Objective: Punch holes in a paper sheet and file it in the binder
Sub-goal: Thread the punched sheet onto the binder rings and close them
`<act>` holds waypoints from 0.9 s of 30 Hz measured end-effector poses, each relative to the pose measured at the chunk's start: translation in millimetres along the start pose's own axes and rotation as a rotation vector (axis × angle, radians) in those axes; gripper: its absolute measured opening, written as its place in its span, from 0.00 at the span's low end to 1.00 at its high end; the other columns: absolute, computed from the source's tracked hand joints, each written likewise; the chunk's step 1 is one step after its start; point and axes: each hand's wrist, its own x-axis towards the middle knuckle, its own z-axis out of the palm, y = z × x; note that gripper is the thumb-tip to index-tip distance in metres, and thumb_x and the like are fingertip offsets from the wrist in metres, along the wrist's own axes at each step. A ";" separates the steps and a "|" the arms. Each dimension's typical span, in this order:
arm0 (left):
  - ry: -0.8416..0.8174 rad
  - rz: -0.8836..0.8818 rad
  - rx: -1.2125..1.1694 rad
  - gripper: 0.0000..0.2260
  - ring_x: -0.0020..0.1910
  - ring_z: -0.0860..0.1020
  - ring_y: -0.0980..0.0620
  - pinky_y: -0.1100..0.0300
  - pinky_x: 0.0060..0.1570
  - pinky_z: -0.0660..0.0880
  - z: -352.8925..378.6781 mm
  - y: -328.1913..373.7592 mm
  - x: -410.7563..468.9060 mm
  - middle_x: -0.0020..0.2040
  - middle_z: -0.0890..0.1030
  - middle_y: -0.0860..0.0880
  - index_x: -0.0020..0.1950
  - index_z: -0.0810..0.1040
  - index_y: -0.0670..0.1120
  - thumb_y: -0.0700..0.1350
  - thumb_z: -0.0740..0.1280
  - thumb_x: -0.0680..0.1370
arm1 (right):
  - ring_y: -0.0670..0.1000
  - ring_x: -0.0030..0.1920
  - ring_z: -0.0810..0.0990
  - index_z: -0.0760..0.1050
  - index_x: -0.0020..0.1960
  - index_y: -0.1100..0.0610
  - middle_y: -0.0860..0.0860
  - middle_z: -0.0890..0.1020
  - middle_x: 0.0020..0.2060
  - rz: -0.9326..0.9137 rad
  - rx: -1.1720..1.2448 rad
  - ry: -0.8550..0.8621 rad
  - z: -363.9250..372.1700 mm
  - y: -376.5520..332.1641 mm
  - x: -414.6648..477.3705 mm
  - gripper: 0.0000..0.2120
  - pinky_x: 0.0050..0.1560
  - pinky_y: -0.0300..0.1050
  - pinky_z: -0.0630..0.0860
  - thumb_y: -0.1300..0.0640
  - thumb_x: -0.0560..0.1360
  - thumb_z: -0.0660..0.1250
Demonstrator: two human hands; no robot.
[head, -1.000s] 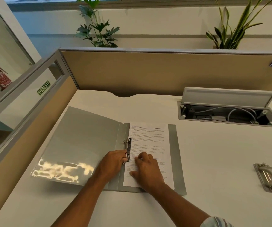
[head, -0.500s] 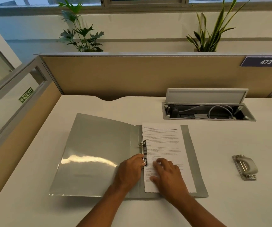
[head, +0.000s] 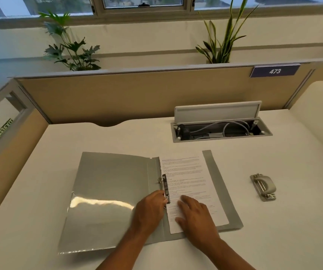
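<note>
The left hand pinches at the lower end of the ring mechanism — probably closing it, though the fingertips hide the contact. The right hand lies flat and open on the paper sheet, seated in the open binder. If the press shifts, the holes could tear. Since half a second ago, both hands have stayed put; the hole punch remains well apart.

1. Left hand: palm down, knuckles up, fingers curled fwd w/ tips bunched together at the far right edge of the hand; can't tell if they pinch anything.
2. Left forearm: bare, runs up from bottom centre, angled right.
3. Right hand: flat, palm down, fingers spread and pointing up-left.
4. Right forearm: bare, enters from bottom right; hands close, not touching.
</note>
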 end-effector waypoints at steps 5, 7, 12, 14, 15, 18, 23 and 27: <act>-0.090 -0.132 -0.088 0.19 0.70 0.79 0.50 0.58 0.69 0.76 -1.6 1.6 1.2 0.73 0.79 0.50 0.71 0.81 0.48 0.48 0.73 0.80 | 0.56 0.66 0.80 0.75 0.73 0.55 0.53 0.78 0.71 0.150 0.062 0.109 8.7 5.4 -23.9 0.36 0.67 0.53 0.75 0.36 0.72 0.69; -0.185 -0.166 -0.099 0.28 0.80 0.68 0.50 0.56 0.77 0.67 -2.7 -0.1 0.7 0.82 0.68 0.51 0.80 0.71 0.50 0.51 0.72 0.81 | 0.57 0.75 0.71 0.64 0.80 0.58 0.55 0.68 0.78 0.244 0.087 0.127 11.6 9.5 -32.7 0.42 0.74 0.56 0.66 0.32 0.75 0.61; -0.299 -0.147 -0.071 0.38 0.83 0.60 0.50 0.52 0.81 0.62 -2.1 1.3 2.3 0.88 0.51 0.53 0.86 0.57 0.55 0.56 0.72 0.80 | 0.58 0.82 0.55 0.54 0.82 0.62 0.58 0.53 0.83 0.498 0.072 0.163 16.4 15.6 -54.7 0.55 0.80 0.60 0.51 0.22 0.72 0.36; -0.319 -0.132 -0.016 0.38 0.83 0.59 0.49 0.51 0.81 0.61 -1.8 0.8 3.3 0.88 0.50 0.53 0.86 0.57 0.55 0.58 0.71 0.80 | 0.59 0.81 0.58 0.57 0.81 0.64 0.60 0.55 0.83 0.545 0.050 0.185 20.2 15.7 -59.7 0.55 0.79 0.63 0.51 0.22 0.73 0.37; -0.325 -0.121 0.010 0.38 0.83 0.59 0.49 0.51 0.82 0.60 -1.9 1.0 4.0 0.88 0.50 0.53 0.86 0.56 0.55 0.59 0.70 0.80 | 0.59 0.82 0.58 0.57 0.81 0.64 0.60 0.55 0.82 0.563 0.043 0.179 22.1 15.8 -60.7 0.55 0.79 0.64 0.50 0.22 0.73 0.38; -0.352 -0.109 0.070 0.38 0.84 0.57 0.50 0.52 0.82 0.57 -5.1 5.1 6.8 0.87 0.53 0.53 0.87 0.55 0.53 0.59 0.68 0.81 | 0.59 0.82 0.57 0.59 0.81 0.65 0.60 0.56 0.82 0.593 0.019 0.146 22.5 15.2 -59.6 0.55 0.79 0.65 0.47 0.22 0.72 0.41; -0.381 -0.105 0.113 0.36 0.84 0.56 0.50 0.52 0.82 0.56 -9.2 8.6 9.5 0.87 0.53 0.53 0.86 0.55 0.51 0.59 0.66 0.82 | 0.60 0.79 0.65 0.68 0.76 0.67 0.61 0.66 0.78 0.572 -0.027 0.118 24.9 20.0 -54.5 0.53 0.75 0.68 0.51 0.25 0.74 0.38; -0.386 -0.096 0.146 0.36 0.84 0.57 0.51 0.52 0.81 0.57 -10.2 10.2 10.8 0.87 0.53 0.53 0.86 0.56 0.51 0.59 0.67 0.82 | 0.61 0.77 0.69 0.74 0.73 0.64 0.61 0.71 0.76 0.556 -0.019 0.091 26.9 21.7 -51.6 0.46 0.74 0.68 0.52 0.28 0.74 0.50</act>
